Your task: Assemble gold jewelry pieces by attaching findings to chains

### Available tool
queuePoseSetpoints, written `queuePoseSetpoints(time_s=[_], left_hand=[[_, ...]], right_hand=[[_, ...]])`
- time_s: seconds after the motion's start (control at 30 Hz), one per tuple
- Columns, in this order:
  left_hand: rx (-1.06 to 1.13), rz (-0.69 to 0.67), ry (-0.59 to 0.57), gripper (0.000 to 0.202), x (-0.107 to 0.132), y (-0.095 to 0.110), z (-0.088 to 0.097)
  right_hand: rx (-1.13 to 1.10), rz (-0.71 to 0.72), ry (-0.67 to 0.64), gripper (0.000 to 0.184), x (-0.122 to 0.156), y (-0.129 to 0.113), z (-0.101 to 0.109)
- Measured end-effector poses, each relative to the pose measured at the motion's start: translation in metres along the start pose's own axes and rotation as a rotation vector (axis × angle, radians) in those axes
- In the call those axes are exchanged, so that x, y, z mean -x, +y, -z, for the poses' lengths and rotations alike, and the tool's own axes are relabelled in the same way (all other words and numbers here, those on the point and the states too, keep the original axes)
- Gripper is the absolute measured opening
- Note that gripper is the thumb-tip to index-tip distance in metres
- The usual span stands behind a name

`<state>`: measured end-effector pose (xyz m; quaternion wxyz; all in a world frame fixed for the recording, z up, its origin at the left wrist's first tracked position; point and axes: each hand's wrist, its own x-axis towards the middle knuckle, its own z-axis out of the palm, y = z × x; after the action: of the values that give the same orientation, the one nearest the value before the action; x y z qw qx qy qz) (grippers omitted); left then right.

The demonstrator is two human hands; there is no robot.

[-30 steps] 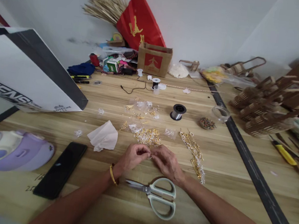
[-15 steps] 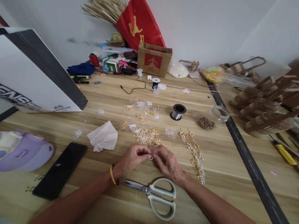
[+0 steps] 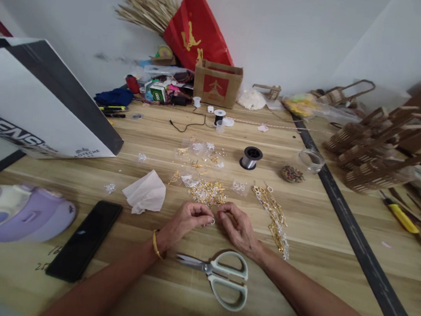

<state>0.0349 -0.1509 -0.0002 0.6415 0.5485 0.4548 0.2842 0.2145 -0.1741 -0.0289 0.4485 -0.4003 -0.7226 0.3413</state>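
Observation:
My left hand (image 3: 187, 223) pinches a small silvery ring (image 3: 212, 222) between thumb and fingertips. Just to the right, my right hand (image 3: 236, 226) has its fingertips drawn together near the tabletop; anything between them is too small to make out. A heap of gold and silver beads (image 3: 206, 192) lies right beyond both hands. Below them rest scissors (image 3: 208, 268) with pale green handles, blades pointing left. Gold and silver bead strands (image 3: 271, 213) lie to the right of my right hand, and a small clear bag of rings (image 3: 239, 186) sits beyond it.
On the left are a white tissue (image 3: 145, 192), a black phone (image 3: 84, 241), a purple-white appliance (image 3: 29, 216) and a large box (image 3: 45, 103). Beyond the beads stands a wire spool (image 3: 251, 158). To the right are a clear jar (image 3: 311, 160), small woven baskets (image 3: 371, 151) and a yellow-handled tool (image 3: 400, 216).
My right hand has moved slightly away from my left, opening a gap between the fingertips. The ring stays in my left hand.

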Motion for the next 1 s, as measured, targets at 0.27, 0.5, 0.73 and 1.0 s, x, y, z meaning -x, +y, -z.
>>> queuePoseSetpoints(time_s=[0.27,0.5,0.73,1.0], left_hand=[[0.112,0.001,-0.017,0.014,-0.004,-0.007,0.004],[0.140,-0.008,-0.023,0.012,-0.005,-0.010,0.004],[0.081,-0.008,-0.016,0.010,-0.003,-0.006,0.004],[-0.032,-0.036,0.007,0.011,0.001,0.000,-0.002]], right_hand=[[0.004,0.108,-0.031,0.011,0.001,-0.001,0.000],[0.000,0.122,-0.035,0.011,0.001,0.005,-0.001],[0.002,0.135,-0.053,0.011,0.000,0.005,-0.001],[0.009,0.088,-0.078,0.012,0.001,0.005,-0.001]])
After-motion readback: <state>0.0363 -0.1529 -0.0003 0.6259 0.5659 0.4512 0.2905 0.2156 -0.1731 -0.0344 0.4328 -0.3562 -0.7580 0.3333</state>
